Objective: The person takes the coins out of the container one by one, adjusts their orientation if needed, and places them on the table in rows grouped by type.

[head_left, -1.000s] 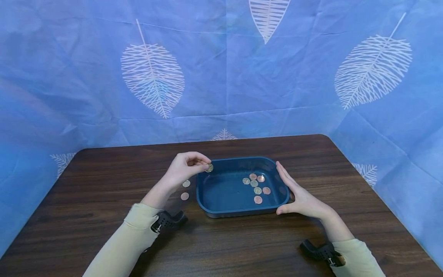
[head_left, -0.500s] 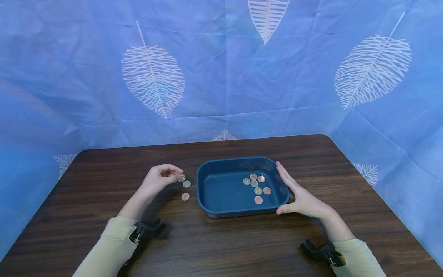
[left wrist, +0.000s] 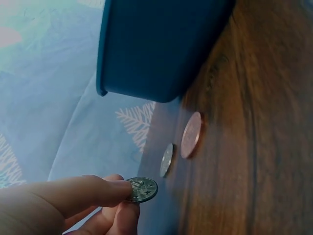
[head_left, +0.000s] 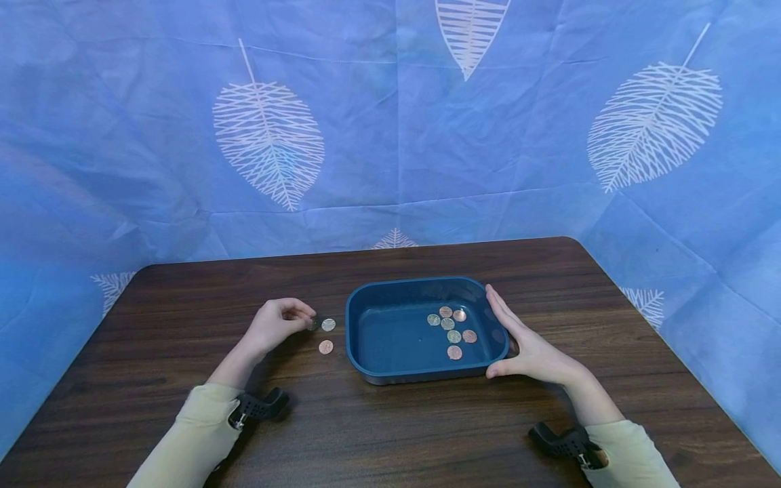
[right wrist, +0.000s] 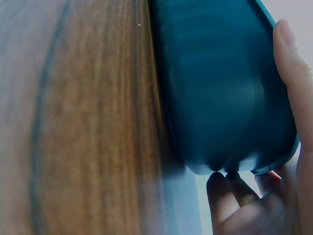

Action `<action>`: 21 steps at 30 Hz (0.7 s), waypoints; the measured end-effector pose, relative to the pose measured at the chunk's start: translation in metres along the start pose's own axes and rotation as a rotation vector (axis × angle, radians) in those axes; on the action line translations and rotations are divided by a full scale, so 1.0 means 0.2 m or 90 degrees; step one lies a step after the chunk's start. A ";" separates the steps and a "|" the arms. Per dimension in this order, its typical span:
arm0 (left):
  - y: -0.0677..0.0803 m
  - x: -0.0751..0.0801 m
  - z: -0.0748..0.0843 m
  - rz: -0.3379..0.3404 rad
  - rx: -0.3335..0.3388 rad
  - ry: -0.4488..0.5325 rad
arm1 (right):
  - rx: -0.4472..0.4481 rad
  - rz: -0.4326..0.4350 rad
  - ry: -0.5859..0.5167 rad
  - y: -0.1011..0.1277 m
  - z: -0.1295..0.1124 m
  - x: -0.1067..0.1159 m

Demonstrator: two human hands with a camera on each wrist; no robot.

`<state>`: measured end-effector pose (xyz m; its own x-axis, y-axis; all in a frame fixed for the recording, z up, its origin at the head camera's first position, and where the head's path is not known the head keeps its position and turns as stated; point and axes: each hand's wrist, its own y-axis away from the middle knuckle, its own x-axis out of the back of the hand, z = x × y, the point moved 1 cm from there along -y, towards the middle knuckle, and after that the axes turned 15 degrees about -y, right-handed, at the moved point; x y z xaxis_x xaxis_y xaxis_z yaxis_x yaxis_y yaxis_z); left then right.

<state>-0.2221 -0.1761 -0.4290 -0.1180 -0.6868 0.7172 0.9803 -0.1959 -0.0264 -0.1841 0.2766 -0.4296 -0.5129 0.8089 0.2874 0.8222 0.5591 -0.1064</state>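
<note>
The left hand (head_left: 277, 324) pinches a silver coin (left wrist: 142, 189) low over the counter (head_left: 183, 366), beside two coins (head_left: 327, 335) left of the tray (head_left: 421, 373). The right hand (head_left: 531, 349) braces the tray with straight fingers. Judged step: setting the coin down; next, release gently.

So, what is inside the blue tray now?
Six coins lie flat in the right half of the blue tray; the left half shows bare floor. The near wall hides a thin strip of floor. The right hand rests outside against the tray's right wall.
</note>
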 end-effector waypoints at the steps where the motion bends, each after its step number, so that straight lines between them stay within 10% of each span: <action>1: 0.00 0.00 0.00 0.001 -0.001 -0.009 | 0.000 0.001 0.002 0.00 0.00 0.00; 21: -0.02 -0.02 -0.04 0.042 0.020 -0.104 | 0.000 -0.004 0.007 0.00 0.00 0.00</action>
<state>-0.2261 -0.1786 -0.4370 -0.0280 -0.5737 0.8186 0.9898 -0.1301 -0.0573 -0.1844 0.2767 -0.4295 -0.5151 0.8036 0.2982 0.8191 0.5639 -0.1049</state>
